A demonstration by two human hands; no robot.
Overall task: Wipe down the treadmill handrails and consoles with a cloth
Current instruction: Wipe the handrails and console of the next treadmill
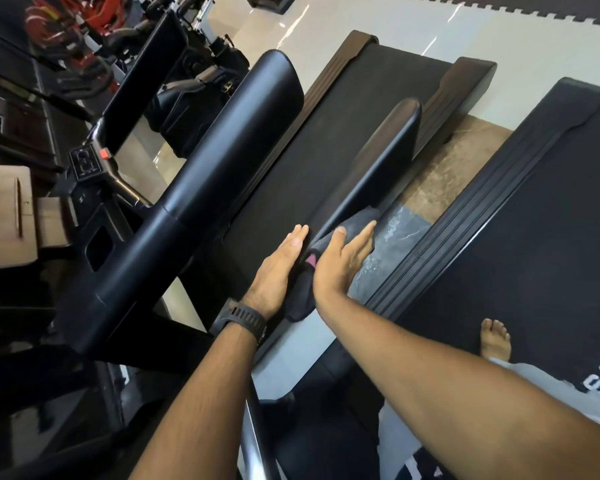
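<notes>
The cloth [298,294] is wrapped over the lower end of the near handrail [388,157]; it is dark grey, with a small pink tag showing between the two hands. The left hand [278,268] lies flat against the side of this handrail that faces the belt [326,133], fingers straight and together; the right hand [340,261] lies flat on the opposite side, fingers straight too, the thumb on top of the cloth. Neither hand is curled, and they press the cloth between them like two plates.

The step in hand seems to be wiping this handrail along its length. To do it well, I think the palms should squeeze with even pressure and slide together toward the far rounded end of the handrail; the cloth must travel with them and not bunch up behind the wrists. The top and the underside also need contact, so a small turn of the cloth around the handrail would help.

Beyond this handrail, across the belt, the thick second handrail [222,143] and the console [84,164] have no cloth on them.
</notes>
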